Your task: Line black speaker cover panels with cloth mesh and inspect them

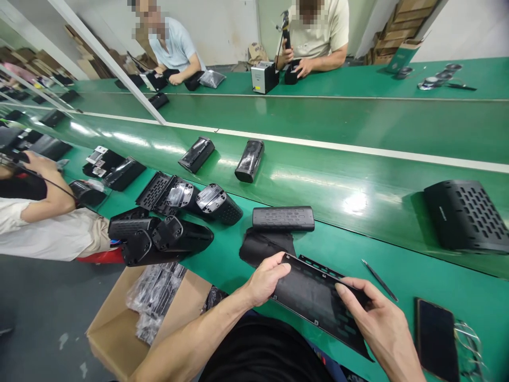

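A long black speaker grille panel (306,289) with oblong slots is held tilted in front of me, its inner side showing dark mesh-like lining. My left hand (268,278) grips the panel's left end, thumb on top. At the right part, my right hand (376,313) pinches the upper edge between thumb and fingers. Just beyond my left hand lies a piece of black cloth-like sheet (264,246). Behind that sheet rests another black slotted grille (283,218), outer face up. Part of the held panel is covered by my fingers.
Black tweezers (379,280), a phone (436,339) and glasses (469,345) lie to the right. Several black speaker housings (218,204) stand at left. A cardboard box (115,331) with bagged parts sits below. Speakers (249,161) rest on the green belt (318,175); co-workers sit around.
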`<state>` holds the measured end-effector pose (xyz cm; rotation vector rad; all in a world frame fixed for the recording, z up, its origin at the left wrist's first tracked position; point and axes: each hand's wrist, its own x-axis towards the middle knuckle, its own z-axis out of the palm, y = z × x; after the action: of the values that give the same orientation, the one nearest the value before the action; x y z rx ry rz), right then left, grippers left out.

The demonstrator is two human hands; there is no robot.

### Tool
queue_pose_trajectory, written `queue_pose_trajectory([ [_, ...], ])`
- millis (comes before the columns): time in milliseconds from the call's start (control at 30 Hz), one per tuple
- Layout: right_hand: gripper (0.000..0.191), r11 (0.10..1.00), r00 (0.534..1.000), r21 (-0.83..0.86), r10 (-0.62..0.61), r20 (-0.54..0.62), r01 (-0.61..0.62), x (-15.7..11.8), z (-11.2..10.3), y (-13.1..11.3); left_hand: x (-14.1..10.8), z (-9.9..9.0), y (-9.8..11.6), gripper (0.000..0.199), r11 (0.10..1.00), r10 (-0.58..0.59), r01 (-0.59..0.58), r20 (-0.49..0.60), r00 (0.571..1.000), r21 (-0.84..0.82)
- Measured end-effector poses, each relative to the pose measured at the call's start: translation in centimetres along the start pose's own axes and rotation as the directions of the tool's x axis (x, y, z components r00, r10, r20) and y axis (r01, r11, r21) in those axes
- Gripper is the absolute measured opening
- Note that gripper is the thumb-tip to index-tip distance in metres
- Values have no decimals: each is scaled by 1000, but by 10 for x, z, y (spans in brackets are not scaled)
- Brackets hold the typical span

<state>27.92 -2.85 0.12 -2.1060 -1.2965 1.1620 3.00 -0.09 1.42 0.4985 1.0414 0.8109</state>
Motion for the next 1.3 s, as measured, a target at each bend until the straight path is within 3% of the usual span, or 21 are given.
queue_pose_trajectory([
  [200,68,922,997,380,56,49,-71,3,-8,14,0,-3,0,35,999,32,-30,48,998,-44],
  [333,71,785,948,535,218,233,-312,-6,-10,26,3,-11,-6,30,998,44,-42,38,998,-49],
  [433,60,682,918,617,255,302,-392,-15,-6,36,5,-14,-9,30,998,44,-42,39,998,-55],
  [633,63,655,907,633,238,347,-414,-13,-2,56,8,-19,-6,44,995,27,-13,136,990,-103],
  [900,54,594,911,693,225,345,-409,-20,-4,23,9,-27,-10,42,991,9,10,141,990,-135],
  [1200,49,557,887,692,245,391,-459,-8,-1,29,1,-37,-12,45,979,10,25,169,986,-204],
  [1300,47,576,859,655,188,477,-490,-7,-5,32,2,-47,-15,47,960,-38,95,217,975,-262],
])
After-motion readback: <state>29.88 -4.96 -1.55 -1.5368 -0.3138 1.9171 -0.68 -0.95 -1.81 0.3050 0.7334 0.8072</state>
